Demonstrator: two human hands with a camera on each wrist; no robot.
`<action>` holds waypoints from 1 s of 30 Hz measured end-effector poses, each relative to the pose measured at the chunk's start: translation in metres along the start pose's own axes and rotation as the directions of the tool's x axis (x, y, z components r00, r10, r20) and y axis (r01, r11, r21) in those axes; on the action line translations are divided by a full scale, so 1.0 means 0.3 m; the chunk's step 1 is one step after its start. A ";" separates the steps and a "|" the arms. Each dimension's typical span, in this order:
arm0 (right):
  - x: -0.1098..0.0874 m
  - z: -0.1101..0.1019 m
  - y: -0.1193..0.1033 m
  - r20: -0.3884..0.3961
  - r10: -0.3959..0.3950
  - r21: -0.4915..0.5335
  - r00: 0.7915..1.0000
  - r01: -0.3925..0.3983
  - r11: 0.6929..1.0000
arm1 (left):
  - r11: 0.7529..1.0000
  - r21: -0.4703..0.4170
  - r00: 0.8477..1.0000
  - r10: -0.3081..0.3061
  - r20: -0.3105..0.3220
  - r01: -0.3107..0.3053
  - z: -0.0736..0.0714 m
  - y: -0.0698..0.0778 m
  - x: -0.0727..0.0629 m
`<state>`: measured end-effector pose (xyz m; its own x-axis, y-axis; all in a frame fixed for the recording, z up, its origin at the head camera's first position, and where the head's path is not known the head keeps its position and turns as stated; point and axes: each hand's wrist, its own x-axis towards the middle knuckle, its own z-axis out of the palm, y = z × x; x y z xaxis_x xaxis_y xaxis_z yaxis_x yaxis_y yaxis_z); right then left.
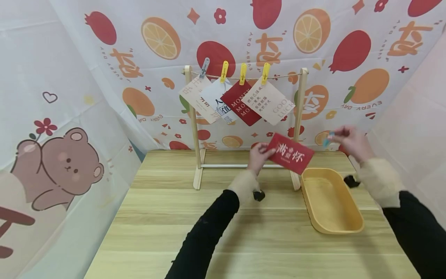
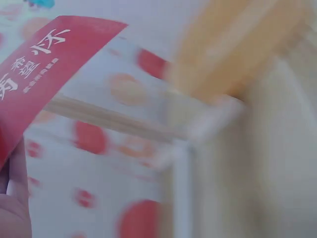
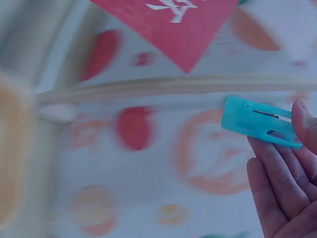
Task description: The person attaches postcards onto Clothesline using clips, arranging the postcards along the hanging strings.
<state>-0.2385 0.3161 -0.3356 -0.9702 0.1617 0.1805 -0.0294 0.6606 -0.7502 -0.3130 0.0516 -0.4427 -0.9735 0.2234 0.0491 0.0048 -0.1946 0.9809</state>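
Observation:
My left hand (image 1: pixel 258 158) pinches a red card (image 1: pixel 292 154) with white lettering by its left edge, raised in front of the rack's right post. In the left wrist view the card (image 2: pixel 49 59) slants across the upper left corner. To the right, over the far end of the tray, my right hand (image 1: pixel 353 142) holds a turquoise clothespin (image 3: pixel 260 121) between thumb and fingers. A wooden rack (image 1: pixel 195 128) carries a string with several cards hung in a row. One grey clothespin (image 1: pixel 204 68) and three yellow clothespins (image 1: pixel 243 73) grip them, including a dark red card (image 1: pixel 244 104).
A yellow plastic tray (image 1: pixel 332 228) stands on the wood-grain table (image 1: pixel 156 232), right of the rack's right foot (image 1: pixel 295 180). Behind the rack hangs a fruit-print cloth (image 1: pixel 223 35). A bear-print cloth (image 1: pixel 69 162) covers the left side.

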 end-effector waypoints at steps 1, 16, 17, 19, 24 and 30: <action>0.021 -0.020 -0.050 -0.019 -0.008 0.023 1.000 0.008 1.000 | 1.000 -0.021 1.000 0.018 -0.015 -0.019 0.005 0.046 0.012; 0.270 -0.129 -0.598 -0.173 -0.175 0.198 0.969 0.209 0.958 | 0.990 0.038 0.971 0.143 -0.192 -0.139 0.090 0.509 0.141; 0.283 -0.131 -0.612 -0.173 -0.175 0.187 0.969 0.206 0.960 | 0.990 0.029 0.971 0.138 -0.197 -0.135 0.096 0.521 0.147; 0.306 -0.131 -0.635 -0.165 -0.161 0.165 0.973 0.188 0.968 | 0.991 0.027 0.969 0.134 -0.207 -0.131 0.106 0.539 0.158; 0.349 -0.104 -0.680 -0.125 -0.090 0.128 0.988 0.106 0.986 | 0.993 0.038 0.964 0.116 -0.241 -0.110 0.121 0.552 0.180; 0.375 -0.047 -0.696 -0.083 -0.100 -0.003 0.992 0.100 0.995 | 0.993 0.061 0.957 0.114 -0.268 -0.102 0.127 0.520 0.190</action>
<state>-0.3382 0.2069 -0.1497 -0.9391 0.1550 0.3068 -0.1258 0.6756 -0.7265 -0.3591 0.0703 -0.2797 -0.9920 -0.0649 0.1085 0.1176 -0.1575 0.9805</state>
